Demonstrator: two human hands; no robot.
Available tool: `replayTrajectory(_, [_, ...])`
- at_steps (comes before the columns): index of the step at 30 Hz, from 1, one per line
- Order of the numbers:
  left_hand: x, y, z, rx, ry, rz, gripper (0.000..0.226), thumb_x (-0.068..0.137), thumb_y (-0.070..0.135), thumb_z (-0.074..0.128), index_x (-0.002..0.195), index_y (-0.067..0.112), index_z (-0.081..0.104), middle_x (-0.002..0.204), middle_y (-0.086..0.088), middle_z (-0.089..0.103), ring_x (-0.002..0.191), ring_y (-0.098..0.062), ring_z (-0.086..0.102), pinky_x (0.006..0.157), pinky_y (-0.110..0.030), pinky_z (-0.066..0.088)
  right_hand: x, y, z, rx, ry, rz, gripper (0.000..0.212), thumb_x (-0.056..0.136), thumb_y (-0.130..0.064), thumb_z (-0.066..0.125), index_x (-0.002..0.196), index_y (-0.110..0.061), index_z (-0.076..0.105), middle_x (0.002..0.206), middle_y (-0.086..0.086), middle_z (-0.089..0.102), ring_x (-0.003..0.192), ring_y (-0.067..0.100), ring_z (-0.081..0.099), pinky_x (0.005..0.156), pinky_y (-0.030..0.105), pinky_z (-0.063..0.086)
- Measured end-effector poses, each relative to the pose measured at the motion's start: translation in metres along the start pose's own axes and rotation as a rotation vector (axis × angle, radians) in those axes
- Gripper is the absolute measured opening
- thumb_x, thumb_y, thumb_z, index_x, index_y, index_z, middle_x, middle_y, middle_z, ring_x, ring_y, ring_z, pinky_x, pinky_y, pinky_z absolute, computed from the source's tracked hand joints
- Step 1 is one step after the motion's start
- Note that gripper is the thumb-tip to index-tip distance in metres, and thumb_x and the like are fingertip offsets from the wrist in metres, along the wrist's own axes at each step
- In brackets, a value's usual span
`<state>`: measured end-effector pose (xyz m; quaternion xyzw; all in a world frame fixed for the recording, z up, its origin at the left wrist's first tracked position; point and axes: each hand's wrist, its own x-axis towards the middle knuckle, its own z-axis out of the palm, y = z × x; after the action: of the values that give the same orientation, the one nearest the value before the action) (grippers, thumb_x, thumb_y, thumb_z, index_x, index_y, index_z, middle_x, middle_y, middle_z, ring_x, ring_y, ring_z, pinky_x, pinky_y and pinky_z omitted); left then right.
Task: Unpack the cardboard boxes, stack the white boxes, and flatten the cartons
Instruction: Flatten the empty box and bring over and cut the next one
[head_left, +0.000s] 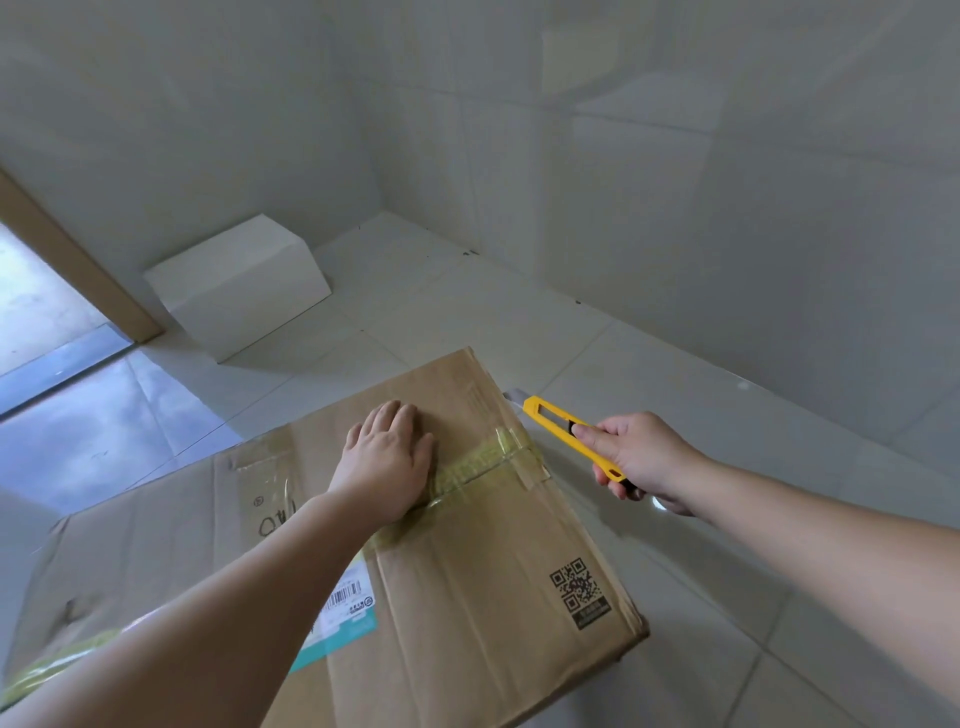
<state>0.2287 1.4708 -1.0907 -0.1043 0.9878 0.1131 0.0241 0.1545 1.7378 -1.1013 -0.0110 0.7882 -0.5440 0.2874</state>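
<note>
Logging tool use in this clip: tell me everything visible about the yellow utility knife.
The yellow utility knife is a slim plastic snap-blade cutter with a long slot in its body and a dark slider. A short silvery blade tip shows at its far end, just off the cardboard box's far right corner. The right hand grips its rear half, fingers curled around it, holding it tilted in the air beside the taped seam.

The cardboard box (467, 545) carries a black QR code (576, 587) with tiny print under it, too small to read. A white shipping label (345, 605) shows a barcode, and handwritten marks (278, 519) look like "OW", though I can't be sure.
</note>
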Motion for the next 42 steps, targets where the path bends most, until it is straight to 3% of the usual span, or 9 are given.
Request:
replayTrajectory(14, [0.009,0.0,0.013,0.046,0.037,0.045,0.049,0.099,0.043,0.029,0.14,0.017,0.034,0.15,0.0,0.029,0.141,-0.019,0.02,0.117,-0.04,0.014,-0.008,0.011,-0.008,0.013,-0.108,0.011,0.028,0.095,-0.036,0.056,0.082,-0.011,0.059,0.053,0.006,0.056,0.035,0.014,0.042,0.038,0.017,0.029])
replayTrajectory(24, [0.008,0.003,0.021,0.059,-0.052,-0.011,0.06,0.099,0.049,0.021,0.152,0.021,0.014,0.161,0.0,0.003,0.148,-0.017,-0.003,0.119,-0.044,0.001,-0.014,0.007,-0.021,-0.074,-0.161,0.01,0.027,0.095,-0.035,0.056,0.084,-0.011,0.06,0.053,0.007,0.056,0.034,0.014,0.042,0.039,0.018,0.029])
replayTrajectory(30, [0.009,0.003,0.016,0.047,-0.08,-0.015,0.061,0.099,0.05,0.022,0.153,0.021,0.012,0.161,-0.001,0.0,0.148,-0.017,-0.005,0.119,-0.044,-0.001,-0.024,0.011,-0.026,-0.122,-0.192,0.036,0.04,0.094,-0.035,0.056,0.1,0.005,0.059,0.052,0.006,0.055,0.034,0.014,0.041,0.039,0.017,0.028])
replayTrajectory(37, [0.009,0.003,0.017,0.055,-0.086,-0.012,0.063,0.099,0.051,0.022,0.153,0.02,0.011,0.161,-0.002,-0.001,0.148,-0.018,-0.005,0.119,-0.044,-0.001,-0.026,0.009,-0.027,-0.131,-0.193,0.054,0.033,0.094,-0.036,0.057,0.096,-0.004,0.061,0.051,0.005,0.054,0.032,0.013,0.04,0.036,0.014,0.027])
replayTrajectory(42, [0.01,0.003,0.015,0.066,-0.097,-0.009,0.063,0.099,0.051,0.022,0.153,0.02,0.01,0.161,-0.002,-0.001,0.148,-0.018,-0.005,0.119,-0.045,0.0,-0.037,0.012,-0.031,-0.146,-0.221,0.087,0.043,0.094,-0.035,0.057,0.101,0.007,0.058,0.051,0.006,0.053,0.031,0.013,0.039,0.036,0.013,0.026])
